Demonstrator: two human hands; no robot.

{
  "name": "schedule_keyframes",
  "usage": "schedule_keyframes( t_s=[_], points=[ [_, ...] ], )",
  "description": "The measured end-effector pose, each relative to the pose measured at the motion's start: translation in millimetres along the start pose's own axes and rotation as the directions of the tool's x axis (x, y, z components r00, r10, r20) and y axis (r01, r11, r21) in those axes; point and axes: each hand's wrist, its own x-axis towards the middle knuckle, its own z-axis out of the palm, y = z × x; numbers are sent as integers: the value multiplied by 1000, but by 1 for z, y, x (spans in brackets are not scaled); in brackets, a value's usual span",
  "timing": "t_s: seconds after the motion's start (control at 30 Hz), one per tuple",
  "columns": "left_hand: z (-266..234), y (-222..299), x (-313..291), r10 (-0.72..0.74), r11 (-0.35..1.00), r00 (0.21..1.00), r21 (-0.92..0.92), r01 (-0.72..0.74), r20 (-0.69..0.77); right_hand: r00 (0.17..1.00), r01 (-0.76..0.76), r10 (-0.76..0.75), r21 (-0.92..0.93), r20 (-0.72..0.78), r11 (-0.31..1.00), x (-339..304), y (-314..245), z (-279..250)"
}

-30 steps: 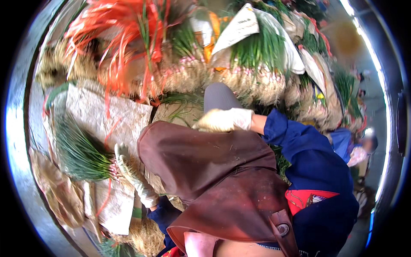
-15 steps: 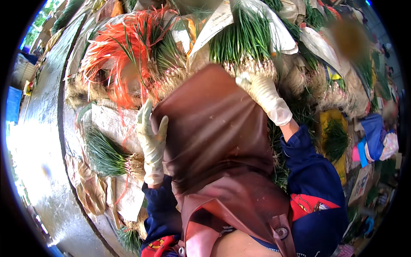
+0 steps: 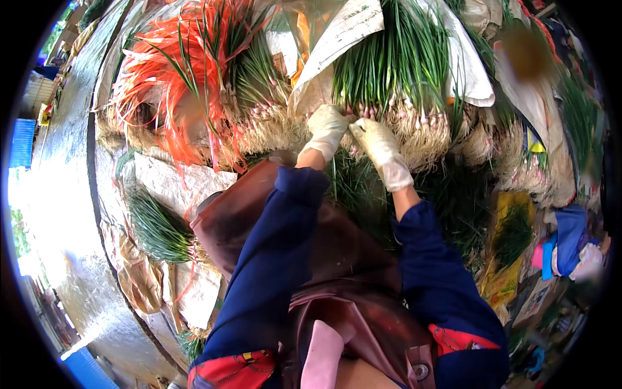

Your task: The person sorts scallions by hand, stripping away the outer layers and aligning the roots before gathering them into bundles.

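In pale rubber gloves, my left hand [image 3: 326, 131] and my right hand [image 3: 381, 150] are close together at the near edge of a big pile of spring onions [image 3: 395, 55]. Both hands look closed, fingertips almost meeting at the bulbs and roots; what they pinch is too small to make out. The pile's green leaves point away from me, with pinkish bulbs and straggly pale roots on my side. A white sack [image 3: 343, 48] lies along its left. My brown apron [image 3: 343, 259] covers my lap below my arms.
Orange-red plastic strips [image 3: 172, 78] lie over more onions at the far left. A tied bunch of spring onions [image 3: 155, 223] rests on sacking at left, beside a wet concrete floor [image 3: 61, 240]. Loose green leaves [image 3: 453, 201] and a yellow sack [image 3: 502, 282] are at right.
My left hand, open beside the apron before, has crossed to the onion pile and closed. My right hand has come down off the apron's edge beside it. The apron has dropped lower, uncovering loose leaves.
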Motion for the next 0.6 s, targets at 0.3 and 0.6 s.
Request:
schedule_keyframes(
  t_s=[0.3, 0.6],
  points=[
    [-54, 9, -55, 15, 957, 1000, -291, -15, -2, 996, -31, 76, 656, -41, 754, 14, 15, -8],
    [-3, 5, -98, 191, 461, 915, -855, 236, 356, 988, 112, -153, 509, 39, 853, 24, 33, 4]
  ],
)
